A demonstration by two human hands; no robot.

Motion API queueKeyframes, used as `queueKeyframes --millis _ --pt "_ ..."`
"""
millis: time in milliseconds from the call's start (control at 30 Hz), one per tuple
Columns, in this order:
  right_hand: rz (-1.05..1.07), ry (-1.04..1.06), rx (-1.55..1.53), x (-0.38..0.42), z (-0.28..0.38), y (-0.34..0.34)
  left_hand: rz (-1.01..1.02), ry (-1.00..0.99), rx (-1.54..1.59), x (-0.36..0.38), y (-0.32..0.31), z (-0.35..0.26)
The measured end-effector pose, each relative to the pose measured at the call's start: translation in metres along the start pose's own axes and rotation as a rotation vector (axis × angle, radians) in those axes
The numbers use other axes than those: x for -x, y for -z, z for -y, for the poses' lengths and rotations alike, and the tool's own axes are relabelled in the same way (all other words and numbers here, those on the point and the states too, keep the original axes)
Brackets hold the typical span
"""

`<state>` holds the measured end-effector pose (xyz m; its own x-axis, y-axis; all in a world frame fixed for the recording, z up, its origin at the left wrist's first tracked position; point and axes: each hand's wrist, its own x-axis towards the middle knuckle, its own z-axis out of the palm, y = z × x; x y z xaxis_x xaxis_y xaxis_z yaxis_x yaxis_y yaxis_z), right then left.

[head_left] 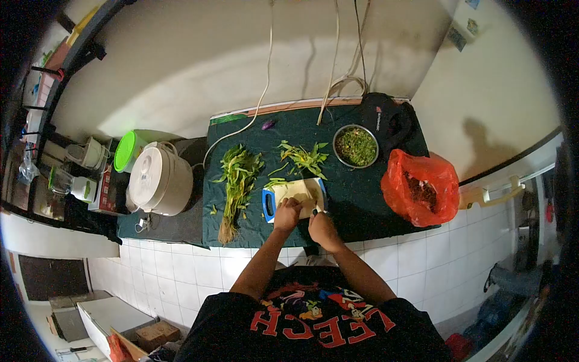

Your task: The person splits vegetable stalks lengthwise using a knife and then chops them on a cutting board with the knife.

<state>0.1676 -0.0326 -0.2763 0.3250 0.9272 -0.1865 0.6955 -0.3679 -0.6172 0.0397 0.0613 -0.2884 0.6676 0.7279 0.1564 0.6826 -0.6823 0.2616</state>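
A pale cutting board (291, 189) with blue edges lies near the front of the cloth-covered table. My left hand (287, 213) rests on it with fingers bent and pressed down; what they hold, if anything, is too small to make out. Beside it, at the board's right front edge, my right hand (324, 231) is closed around a knife, whose blade is hardly visible. Cut leafy greens (306, 159) lie just behind the board, some reaching its back edge. To the left is a larger bunch of greens (237, 178) with roots towards me.
A metal bowl (376, 158) of chopped greens stands at the back right, near a black bag (392, 120). An open red plastic bag (395, 196) sits at the right edge. On the left stands a white rice cooker (161, 181). A purple vegetable (268, 125) lies at the back.
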Motion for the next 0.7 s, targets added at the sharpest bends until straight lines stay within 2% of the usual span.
queueKeyframes --millis 67,100,167,233,333,567,633,700 --pt "-0.060 -0.032 -0.049 0.010 0.003 -0.007 0.023 0.038 0.063 0.002 -0.003 0.001" --pt "0.129 -0.220 -0.060 0.013 0.018 0.013 0.005 0.040 0.077 0.001 -0.008 0.004" --pt "0.093 -0.209 -0.064 0.020 0.021 0.018 -0.014 0.042 0.091 0.001 -0.009 0.005" --pt "0.057 -0.196 -0.070 0.014 0.018 0.014 -0.125 0.052 0.145 -0.002 -0.006 0.003" --pt "0.061 -0.123 -0.114 0.003 0.021 0.015 -0.067 0.160 0.124 -0.003 -0.008 -0.001" --pt "-0.007 -0.123 -0.103 0.012 0.018 0.001 -0.166 0.132 0.235 -0.003 -0.013 -0.001" --pt "-0.018 -0.111 -0.092 0.007 0.016 0.005 -0.076 0.276 0.187 -0.002 -0.007 -0.009" --pt "0.057 -0.098 -0.044 -0.001 0.014 0.010 -0.084 0.275 0.183 0.000 -0.004 -0.010"
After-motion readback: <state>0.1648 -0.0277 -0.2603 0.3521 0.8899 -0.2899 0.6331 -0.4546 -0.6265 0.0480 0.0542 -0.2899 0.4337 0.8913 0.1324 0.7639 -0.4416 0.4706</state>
